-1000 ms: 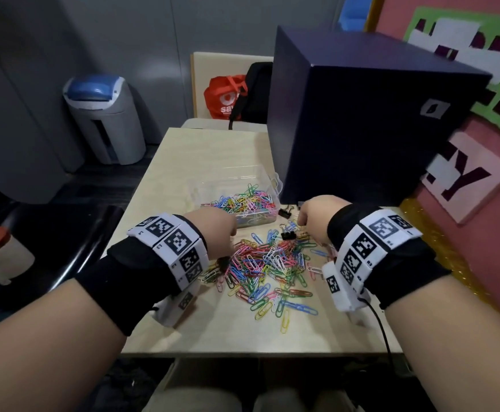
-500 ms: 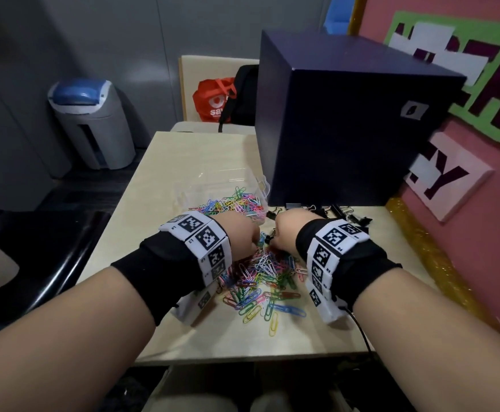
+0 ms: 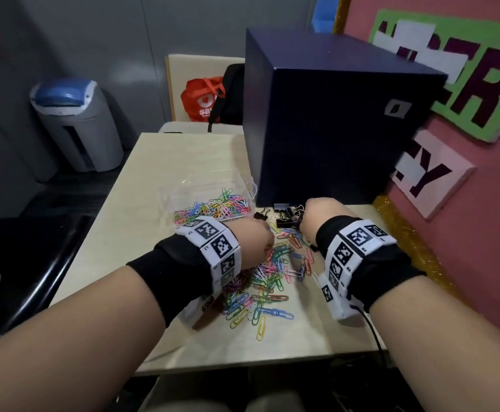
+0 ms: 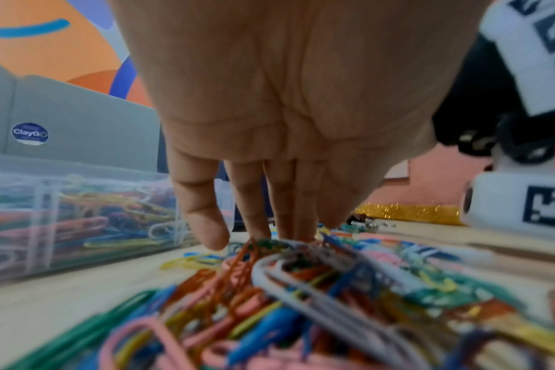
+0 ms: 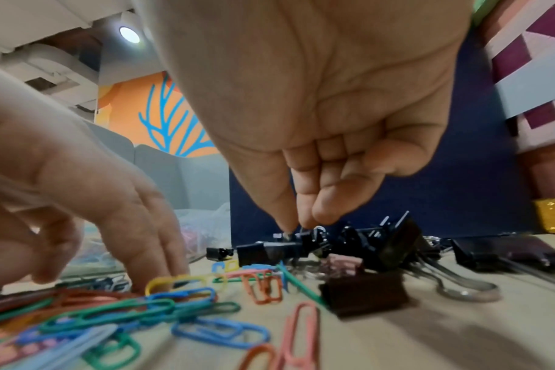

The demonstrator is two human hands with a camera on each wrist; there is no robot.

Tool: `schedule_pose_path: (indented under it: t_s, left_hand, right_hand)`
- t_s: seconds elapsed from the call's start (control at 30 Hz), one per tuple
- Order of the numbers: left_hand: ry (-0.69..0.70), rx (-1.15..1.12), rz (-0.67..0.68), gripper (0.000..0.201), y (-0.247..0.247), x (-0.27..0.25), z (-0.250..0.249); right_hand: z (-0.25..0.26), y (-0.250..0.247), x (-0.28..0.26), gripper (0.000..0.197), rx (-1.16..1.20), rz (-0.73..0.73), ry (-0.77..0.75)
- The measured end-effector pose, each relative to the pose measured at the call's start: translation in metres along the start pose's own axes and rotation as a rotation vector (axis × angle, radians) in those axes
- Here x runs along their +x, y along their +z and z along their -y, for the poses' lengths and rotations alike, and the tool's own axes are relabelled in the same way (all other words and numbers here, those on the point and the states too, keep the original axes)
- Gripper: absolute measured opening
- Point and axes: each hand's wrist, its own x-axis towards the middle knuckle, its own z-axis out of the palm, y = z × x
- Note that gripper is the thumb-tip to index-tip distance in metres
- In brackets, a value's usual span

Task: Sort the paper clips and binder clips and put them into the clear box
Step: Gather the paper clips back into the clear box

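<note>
A heap of coloured paper clips lies mid-table. Behind it to the left stands the clear box, partly filled with paper clips. Several black binder clips sit at the foot of the dark box. My left hand rests on the heap's far edge, fingers straight, tips touching clips. My right hand pinches the wire handle of a black binder clip between thumb and forefinger. A brown binder clip lies nearer.
A large dark blue box stands on the table's back right, right behind the binder clips. A pink wall with signs closes the right side. The pale tabletop runs bare to the left and behind the clear box. A bin stands on the floor.
My right hand has left the middle of the heap and gone right and back to the binder clips. My left hand has stayed on the heap.
</note>
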Motion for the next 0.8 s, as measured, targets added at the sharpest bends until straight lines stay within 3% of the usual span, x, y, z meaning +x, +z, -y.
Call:
schedule_pose_path:
  t_s: [0.1, 0.27, 0.4, 0.53, 0.8]
  left_hand:
    - [0.031, -0.021, 0.006, 0.029, -0.002, -0.004, 0.004]
    - [-0.069, -0.050, -0.052, 0.030, -0.007, 0.007, 0.007]
    - [-0.090, -0.044, 0.003, 0.038, -0.004, 0.023, -0.002]
    - [-0.086, 0.010, 0.040, 0.033, -0.006, 0.021, -0.006]
    - [-0.074, 0.015, 0.035, 0.033, -0.010, 0.008, -0.004]
  right_hand:
    - [0.005, 0.001, -0.002, 0.026, -0.119, 0.017, -0.069]
    - [0.010, 0.006, -0.004, 0.031, -0.264, 0.053, -0.144]
    - [0.003, 0.013, -0.001, 0.031, -0.180, -0.008, -0.120]
    - [-0.001, 0.019, 0.004, 0.046, 0.010, 0.002, -0.110]
    - [0.003, 0.020, 0.014, 0.032, -0.096, -0.030, -0.182]
